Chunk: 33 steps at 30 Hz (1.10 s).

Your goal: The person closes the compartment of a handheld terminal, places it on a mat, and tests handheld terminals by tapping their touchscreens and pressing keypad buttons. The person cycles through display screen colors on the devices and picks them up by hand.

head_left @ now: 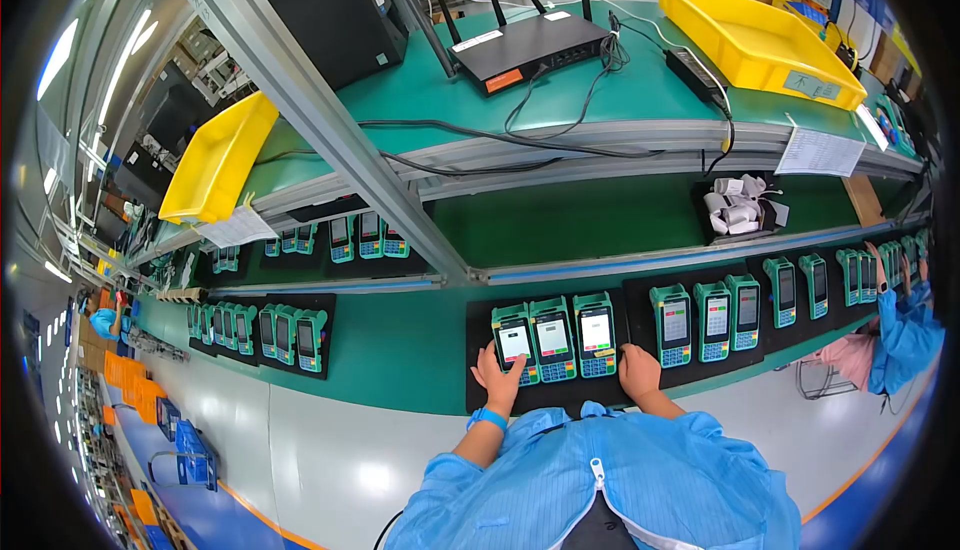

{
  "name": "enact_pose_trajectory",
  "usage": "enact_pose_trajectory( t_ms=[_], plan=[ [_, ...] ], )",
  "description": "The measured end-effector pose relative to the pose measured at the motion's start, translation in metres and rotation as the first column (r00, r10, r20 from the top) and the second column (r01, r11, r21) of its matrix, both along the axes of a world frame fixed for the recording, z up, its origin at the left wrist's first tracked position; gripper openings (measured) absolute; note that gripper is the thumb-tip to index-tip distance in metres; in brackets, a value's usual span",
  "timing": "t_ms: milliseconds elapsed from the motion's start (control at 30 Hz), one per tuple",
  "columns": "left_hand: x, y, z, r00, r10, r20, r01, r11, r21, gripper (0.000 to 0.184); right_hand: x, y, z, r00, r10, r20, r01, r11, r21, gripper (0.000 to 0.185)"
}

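Three green-cased payment terminals with lit screens lie side by side on a black mat (480,322) in front of me. My left hand (497,378) is at the leftmost payment terminal (514,338), its fingers along the left edge and its thumb over the lower screen. The middle payment terminal (551,338) and the right payment terminal (596,332) show white screens with coloured buttons. Beside the right one, my right hand (639,370) rests on the mat with its fingers curled in; nothing shows in it.
More payment terminals (714,320) stand to the right, others (290,335) to the left. A metal post (330,120) slants across the bench. The upper shelf holds a black router (530,50) and a yellow tray (760,45). A co-worker's blue sleeve (905,335) is at far right.
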<state>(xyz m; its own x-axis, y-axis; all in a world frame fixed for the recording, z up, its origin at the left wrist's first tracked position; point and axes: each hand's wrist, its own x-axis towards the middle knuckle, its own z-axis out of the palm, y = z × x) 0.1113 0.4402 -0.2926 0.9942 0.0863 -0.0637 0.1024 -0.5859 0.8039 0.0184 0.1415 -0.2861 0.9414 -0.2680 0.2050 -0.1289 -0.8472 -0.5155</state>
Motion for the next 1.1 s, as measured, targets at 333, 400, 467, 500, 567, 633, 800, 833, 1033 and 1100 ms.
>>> enact_pose_trajectory(
  t_ms=[333,400,467,500,567,633,800,833,1033,1100],
  plan=[
    [0.000,0.011,0.004,0.998,-0.029,-0.057,0.023,0.993,-0.116,0.057,0.000,0.001,0.000,1.000,-0.009,0.000,0.009,1.000,-0.013,0.017],
    [-0.003,0.016,0.009,0.995,-0.081,-0.058,0.072,0.986,-0.151,0.054,0.000,0.001,0.000,1.000,-0.011,-0.003,0.011,1.000,-0.015,0.017],
    [-0.002,0.017,0.013,0.993,-0.093,-0.075,0.079,0.982,-0.171,0.054,0.000,0.001,0.001,1.000,-0.014,-0.008,0.014,1.000,-0.017,0.017],
    [-0.002,0.018,0.014,0.992,-0.098,-0.083,0.081,0.980,-0.181,0.054,-0.001,0.001,0.001,1.000,-0.015,-0.010,0.015,1.000,-0.017,0.017],
    [-0.003,0.018,0.017,0.991,-0.108,-0.076,0.092,0.977,-0.190,0.056,-0.001,0.002,0.001,1.000,-0.014,0.009,0.014,1.000,-0.017,0.017],
    [-0.004,0.020,0.017,0.990,-0.118,-0.072,0.101,0.974,-0.204,0.056,-0.002,0.002,0.000,1.000,-0.016,0.018,0.017,1.000,-0.019,0.017],
    [-0.005,0.024,0.022,0.985,-0.152,-0.080,0.129,0.962,-0.239,0.057,-0.002,0.002,0.001,1.000,-0.023,0.013,0.023,1.000,-0.021,0.017],
    [-0.005,0.024,0.022,0.985,-0.156,-0.077,0.133,0.961,-0.242,0.057,-0.003,0.002,0.001,1.000,-0.019,0.021,0.019,1.000,-0.017,0.018],
    [-0.007,0.032,0.009,0.985,-0.169,-0.034,0.158,0.964,-0.214,0.053,-0.002,0.005,0.004,0.998,-0.056,-0.030,0.056,0.998,0.003,0.017],
    [-0.007,0.034,0.006,0.986,-0.169,-0.011,0.165,0.975,-0.149,0.053,-0.002,0.005,0.009,0.991,-0.079,-0.108,0.079,0.997,-0.001,0.017]
  ],
)
